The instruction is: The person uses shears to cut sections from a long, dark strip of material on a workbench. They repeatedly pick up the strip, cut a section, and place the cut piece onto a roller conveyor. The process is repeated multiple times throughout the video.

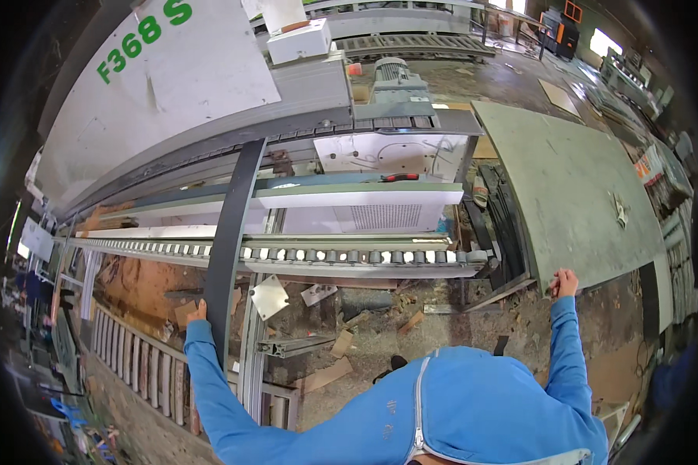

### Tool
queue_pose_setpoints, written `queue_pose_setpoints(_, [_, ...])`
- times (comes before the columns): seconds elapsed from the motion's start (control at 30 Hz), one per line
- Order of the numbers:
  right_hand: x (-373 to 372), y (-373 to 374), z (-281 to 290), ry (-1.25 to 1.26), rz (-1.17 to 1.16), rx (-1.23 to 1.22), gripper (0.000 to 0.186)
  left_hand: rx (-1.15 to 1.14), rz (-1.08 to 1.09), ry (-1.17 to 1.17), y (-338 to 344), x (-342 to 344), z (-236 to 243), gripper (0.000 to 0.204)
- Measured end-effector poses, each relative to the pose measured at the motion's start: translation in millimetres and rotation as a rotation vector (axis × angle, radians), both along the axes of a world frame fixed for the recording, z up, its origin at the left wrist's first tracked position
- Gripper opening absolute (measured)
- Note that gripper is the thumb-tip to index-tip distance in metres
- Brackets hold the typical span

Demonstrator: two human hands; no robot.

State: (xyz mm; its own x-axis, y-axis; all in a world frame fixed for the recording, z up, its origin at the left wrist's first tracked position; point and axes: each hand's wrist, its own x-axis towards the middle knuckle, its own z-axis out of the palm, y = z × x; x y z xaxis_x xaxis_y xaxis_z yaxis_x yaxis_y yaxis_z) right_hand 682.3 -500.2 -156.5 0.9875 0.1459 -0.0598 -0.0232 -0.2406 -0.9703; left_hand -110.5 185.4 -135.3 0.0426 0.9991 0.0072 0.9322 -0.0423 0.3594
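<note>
A long, narrow dark board strip (233,232) lies across the roller conveyor, from the machine's edge down toward my left side. My left hand (198,312) is at its left edge near the lower end, thumb showing; the other fingers are mostly hidden, seemingly wrapped round the edge. Away to the right, my right hand (566,284) is closed at the near corner of a large grey-green sheet (558,186). Something small shows by its fingertips, but I cannot make it out. On the sheet lies a small crumpled item (620,211).
Small rollers (349,256) line the machine's near rail. A red-and-black hand tool (400,177) rests on a pale ledge. A white machine cover (155,85) rises at the far left, with a motor (392,71) beyond. Offcuts (329,376) litter the floor; a slatted roller frame (139,356) stands lower left.
</note>
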Motion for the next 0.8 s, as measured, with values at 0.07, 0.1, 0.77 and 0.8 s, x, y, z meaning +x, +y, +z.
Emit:
queue_pose_setpoints(0.07, [-2.5,-15.3,4.3,-0.007,-0.026,0.005,0.023,-0.007,0.005,-0.055,-35.2,47.4,6.9,0.079])
queue_pose_setpoints(0.1, [-3.0,-20.2,4.2,-0.005,-0.030,0.015,0.023,-0.003,0.017,-0.078,-52.5,63.4,15.9,0.079])
queue_pose_setpoints(0.77, [-12.6,-9.6,20.6,0.139,0.037,0.222,0.022,0.019,-0.068,-0.160,-163.9,148.3,26.7,0.070])
queue_pose_setpoints(0.8, [-12.8,-8.8,21.8,0.151,0.041,0.225,0.022,0.015,-0.096,-0.158,-168.8,151.8,27.8,0.069])
